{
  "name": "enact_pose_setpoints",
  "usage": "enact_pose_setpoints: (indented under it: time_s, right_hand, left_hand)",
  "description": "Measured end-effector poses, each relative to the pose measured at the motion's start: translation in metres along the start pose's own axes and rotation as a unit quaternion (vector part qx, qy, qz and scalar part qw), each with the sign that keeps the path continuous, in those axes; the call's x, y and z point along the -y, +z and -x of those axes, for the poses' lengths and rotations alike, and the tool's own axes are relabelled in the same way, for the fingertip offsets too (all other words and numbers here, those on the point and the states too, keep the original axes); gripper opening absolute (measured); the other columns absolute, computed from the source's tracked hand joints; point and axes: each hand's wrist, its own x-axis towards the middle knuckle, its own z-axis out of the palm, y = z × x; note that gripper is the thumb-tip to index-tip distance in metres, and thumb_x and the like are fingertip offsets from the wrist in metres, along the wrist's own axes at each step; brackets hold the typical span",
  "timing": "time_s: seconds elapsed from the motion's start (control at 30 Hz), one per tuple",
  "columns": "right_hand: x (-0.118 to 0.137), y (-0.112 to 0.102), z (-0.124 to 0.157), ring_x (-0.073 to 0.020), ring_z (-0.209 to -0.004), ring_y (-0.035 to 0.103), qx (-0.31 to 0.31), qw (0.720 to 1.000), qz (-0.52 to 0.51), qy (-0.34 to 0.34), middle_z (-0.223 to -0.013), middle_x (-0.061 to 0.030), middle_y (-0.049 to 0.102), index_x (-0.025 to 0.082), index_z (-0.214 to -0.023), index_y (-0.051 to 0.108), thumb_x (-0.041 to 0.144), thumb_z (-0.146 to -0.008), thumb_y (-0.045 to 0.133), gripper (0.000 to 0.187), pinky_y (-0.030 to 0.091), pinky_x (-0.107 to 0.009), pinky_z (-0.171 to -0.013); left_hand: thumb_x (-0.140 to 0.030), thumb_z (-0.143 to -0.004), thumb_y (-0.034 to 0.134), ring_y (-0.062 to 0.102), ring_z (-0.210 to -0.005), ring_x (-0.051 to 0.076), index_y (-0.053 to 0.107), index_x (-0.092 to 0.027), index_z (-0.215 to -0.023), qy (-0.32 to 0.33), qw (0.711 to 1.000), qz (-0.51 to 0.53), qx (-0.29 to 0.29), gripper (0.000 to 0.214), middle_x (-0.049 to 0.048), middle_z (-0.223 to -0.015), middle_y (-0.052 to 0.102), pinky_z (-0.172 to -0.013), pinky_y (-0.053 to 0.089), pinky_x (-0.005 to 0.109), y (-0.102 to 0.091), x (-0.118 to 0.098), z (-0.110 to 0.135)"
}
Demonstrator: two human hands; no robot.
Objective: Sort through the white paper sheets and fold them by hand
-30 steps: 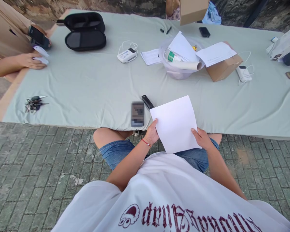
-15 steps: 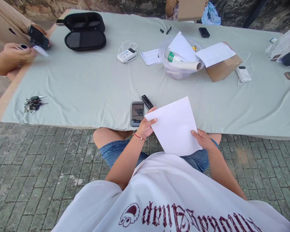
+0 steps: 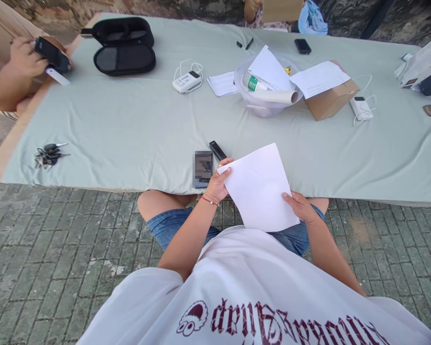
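Observation:
White paper [image 3: 260, 189], its upper face blank, is held tilted over my lap and the near table edge; I cannot tell whether it is one sheet or several. My left hand [image 3: 220, 183] pinches its left corner, thumb on top and fingers underneath. At the right edge my right hand [image 3: 299, 206] grips it, thumb on top, other fingers partly hidden below. Just beyond my left hand lies a black stapler-like object [image 3: 217, 150], its near end close to my fingers. A dark flat item [image 3: 203, 170], partly pixelated, rests beside it near the table edge.
On the cloth-covered table [image 3: 136, 129] are a bunch of keys [image 3: 49, 155], an open black case [image 3: 125, 48], a white power bank [image 3: 187, 82], a plastic basin [image 3: 262, 109] holding papers and a carton [image 3: 332, 98]. Another person's hand [image 3: 27, 57] holds a phone [image 3: 52, 53] at left.
The paper's left corner has shifted slightly right with my left hand, and the sheet bends a little more. At left, the other person's hand has moved up to the phone.

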Motion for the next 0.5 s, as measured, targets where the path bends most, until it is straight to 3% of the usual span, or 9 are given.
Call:
enact_pose_setpoints:
  time_s: [0.17, 0.27, 0.37, 0.5]
  right_hand:
    - [0.003, 0.000, 0.001, -0.0286, -0.109, 0.065, 0.016, 1.000, -0.023, -0.004, -0.122, -0.0015, 0.069, 0.029, -0.125, 0.063, 0.064, -0.087, 0.053, 0.052, 0.053, -0.043, -0.097]
    - [0.004, 0.000, 0.001, -0.0287, -0.109, 0.066, 0.016, 0.999, -0.038, 0.001, -0.121, -0.0025, 0.070, 0.027, -0.124, 0.063, 0.065, -0.086, 0.053, 0.054, 0.053, -0.044, -0.096]
    - [0.003, 0.001, 0.001, -0.0280, -0.105, 0.068, 0.019, 0.998, -0.059, 0.014, -0.118, -0.0041, 0.071, 0.026, -0.122, 0.064, 0.065, -0.086, 0.054, 0.055, 0.055, -0.043, -0.092]
    - [0.000, 0.002, 0.001, -0.0284, -0.103, 0.069, 0.019, 0.997, -0.072, 0.030, -0.114, -0.0056, 0.072, 0.025, -0.122, 0.064, 0.067, -0.085, 0.054, 0.057, 0.056, -0.044, -0.089]
  left_hand:
    - [-0.037, -0.078, 0.074, 0.067, -0.098, 0.023, 0.060, -0.024, -0.117, -0.012, 1.000, -0.005, -0.023, 0.043, 0.0042, -0.102, 0.070, -0.093, 0.052, 0.039, 0.001, -0.004, -0.004]
    - [-0.038, -0.078, 0.073, 0.063, -0.112, 0.027, 0.060, -0.025, -0.117, -0.015, 1.000, 0.002, -0.027, 0.043, 0.0062, -0.116, 0.068, -0.100, 0.047, 0.044, 0.009, -0.009, -0.005]
    - [-0.038, -0.078, 0.072, 0.057, -0.122, 0.028, 0.062, -0.024, -0.108, -0.013, 1.000, 0.010, -0.013, 0.035, 0.0075, -0.133, 0.060, -0.103, 0.045, 0.045, 0.017, -0.015, -0.006]
    - [-0.038, -0.079, 0.072, 0.055, -0.123, 0.030, 0.061, -0.023, -0.096, -0.028, 1.000, -0.009, -0.008, 0.025, 0.0064, -0.134, 0.059, -0.101, 0.047, 0.048, 0.022, -0.019, -0.007]
